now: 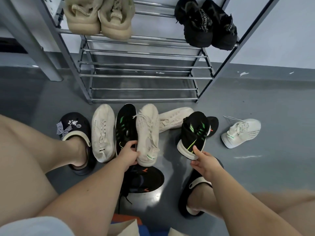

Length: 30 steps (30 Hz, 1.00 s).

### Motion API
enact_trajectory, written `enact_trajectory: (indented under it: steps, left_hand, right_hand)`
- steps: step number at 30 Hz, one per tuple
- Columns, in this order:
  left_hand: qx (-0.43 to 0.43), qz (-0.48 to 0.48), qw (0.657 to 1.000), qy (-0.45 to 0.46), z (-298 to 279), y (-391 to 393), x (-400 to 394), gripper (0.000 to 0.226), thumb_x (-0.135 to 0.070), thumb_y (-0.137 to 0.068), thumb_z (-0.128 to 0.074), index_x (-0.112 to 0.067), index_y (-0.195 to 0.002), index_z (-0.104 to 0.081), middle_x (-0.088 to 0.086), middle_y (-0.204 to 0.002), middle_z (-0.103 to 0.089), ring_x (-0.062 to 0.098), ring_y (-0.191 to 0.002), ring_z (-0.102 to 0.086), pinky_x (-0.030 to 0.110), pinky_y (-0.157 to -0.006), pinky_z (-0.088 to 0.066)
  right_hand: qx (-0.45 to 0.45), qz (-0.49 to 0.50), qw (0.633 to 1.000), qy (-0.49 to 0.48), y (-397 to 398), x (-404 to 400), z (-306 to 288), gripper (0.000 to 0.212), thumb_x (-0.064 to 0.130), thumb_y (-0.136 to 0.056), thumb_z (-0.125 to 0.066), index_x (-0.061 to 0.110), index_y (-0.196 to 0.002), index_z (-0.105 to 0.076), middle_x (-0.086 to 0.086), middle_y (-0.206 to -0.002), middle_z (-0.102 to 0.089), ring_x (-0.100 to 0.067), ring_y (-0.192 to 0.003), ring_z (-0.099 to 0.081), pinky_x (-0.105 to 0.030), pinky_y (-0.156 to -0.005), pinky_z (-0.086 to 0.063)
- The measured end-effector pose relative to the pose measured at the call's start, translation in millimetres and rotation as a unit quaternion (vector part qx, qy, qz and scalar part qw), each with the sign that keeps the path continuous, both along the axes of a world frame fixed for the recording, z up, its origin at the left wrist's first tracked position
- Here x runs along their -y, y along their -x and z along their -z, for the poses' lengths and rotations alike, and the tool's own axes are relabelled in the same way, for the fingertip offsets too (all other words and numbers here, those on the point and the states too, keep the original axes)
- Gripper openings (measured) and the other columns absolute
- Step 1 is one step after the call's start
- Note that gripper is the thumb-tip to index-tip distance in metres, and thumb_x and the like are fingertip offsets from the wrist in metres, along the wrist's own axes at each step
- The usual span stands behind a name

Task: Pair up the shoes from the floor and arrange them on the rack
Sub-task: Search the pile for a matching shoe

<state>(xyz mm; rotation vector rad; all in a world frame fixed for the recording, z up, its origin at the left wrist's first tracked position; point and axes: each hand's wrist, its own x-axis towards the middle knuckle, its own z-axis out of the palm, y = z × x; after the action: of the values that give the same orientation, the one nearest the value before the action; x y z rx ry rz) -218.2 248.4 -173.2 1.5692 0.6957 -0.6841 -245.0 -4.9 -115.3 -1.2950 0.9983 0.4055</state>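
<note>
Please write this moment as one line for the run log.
left hand: grips cream sneaker | right hand: holds black-green sneaker by heel | rack: two pairs on top shelf

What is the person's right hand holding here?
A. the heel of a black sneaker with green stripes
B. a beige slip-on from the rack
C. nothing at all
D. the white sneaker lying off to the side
A: the right hand pinches the heel of the black sneaker with green stripes, while the white sneaker lies untouched on the floor.
</note>
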Motion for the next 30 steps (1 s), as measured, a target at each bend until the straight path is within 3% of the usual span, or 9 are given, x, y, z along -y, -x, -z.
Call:
enact_trajectory:
  steps: [5, 7, 11, 16, 24, 30]
  left_hand:
    - [-0.052, 0.122, 0.991, 0.02, 2.3, 6.8, 14.9, 0.047, -0.003, -0.092, -0.052, -0.019, -0.135, -0.042, 0.009, -0.13, -0.052, 0.027, -0.113, -0.053, 0.035, -0.08, -0.048]
    - [-0.053, 0.115, 0.992, 0.004, 9.2, 11.5, 20.5, 0.045, -0.005, -0.089, -0.057, -0.016, -0.131, -0.046, 0.01, -0.129, -0.054, 0.026, -0.11, -0.054, 0.034, -0.078, -0.048]
    - [0.035, 0.065, 0.991, -0.113, 16.0, 2.7, 15.2, 0.044, -0.006, -0.087, -0.06, -0.008, -0.13, -0.052, 0.015, -0.131, -0.056, 0.029, -0.118, -0.054, 0.034, -0.102, -0.042]
    - [0.063, 0.018, 0.964, -0.257, 9.3, -10.6, -14.6, 0.05, -0.013, -0.087, -0.059, -0.012, -0.136, -0.048, 0.014, -0.135, -0.051, 0.031, -0.122, -0.05, 0.037, -0.105, -0.039]
    - [-0.037, 0.01, 0.963, -0.265, 25.0, -4.2, -28.6, 0.043, -0.017, -0.089, -0.056, -0.003, -0.129, -0.049, 0.021, -0.126, -0.055, 0.038, -0.116, -0.053, 0.036, -0.09, -0.044]
    - [-0.129, -0.074, 0.963, -0.225, 31.9, -7.9, -23.1, 0.038, -0.007, -0.091, -0.048, 0.005, -0.127, -0.049, 0.023, -0.13, -0.053, 0.037, -0.118, -0.052, 0.036, -0.095, -0.042]
  right_hand:
    - [0.028, 0.008, 1.0, -0.013, -4.5, -4.3, -3.9, 0.017, 0.026, -0.087, -0.067, 0.014, -0.091, -0.057, -0.003, -0.079, -0.054, -0.015, -0.063, -0.049, -0.034, -0.08, -0.053]
    - [0.037, -0.004, 0.999, -0.017, -7.1, -8.2, -4.0, 0.02, 0.026, -0.087, -0.067, 0.013, -0.099, -0.057, -0.002, -0.081, -0.056, -0.015, -0.064, -0.051, -0.034, -0.083, -0.053]
    - [0.051, -0.054, 0.997, -0.011, -14.1, -22.6, 0.8, 0.036, 0.025, -0.086, -0.069, 0.012, -0.117, -0.056, -0.002, -0.088, -0.063, -0.014, -0.064, -0.055, -0.031, -0.078, -0.054]
    - [0.05, -0.109, 0.993, 0.007, -23.2, -50.8, 10.1, 0.034, 0.023, -0.087, -0.068, 0.014, -0.117, -0.056, -0.001, -0.081, -0.06, -0.01, -0.061, -0.053, -0.027, -0.076, -0.054]
    - [0.023, -0.167, 0.986, 0.014, -40.9, -80.0, 36.9, 0.036, 0.018, -0.084, -0.071, 0.009, -0.116, -0.058, 0.002, -0.07, -0.06, -0.004, -0.045, -0.052, -0.023, -0.062, -0.049]
    - [-0.01, -0.215, 0.975, 0.051, -47.3, -81.6, 52.8, 0.051, 0.017, -0.083, -0.072, 0.008, -0.128, -0.051, -0.004, -0.088, -0.066, -0.013, -0.065, -0.06, -0.024, -0.062, -0.052]
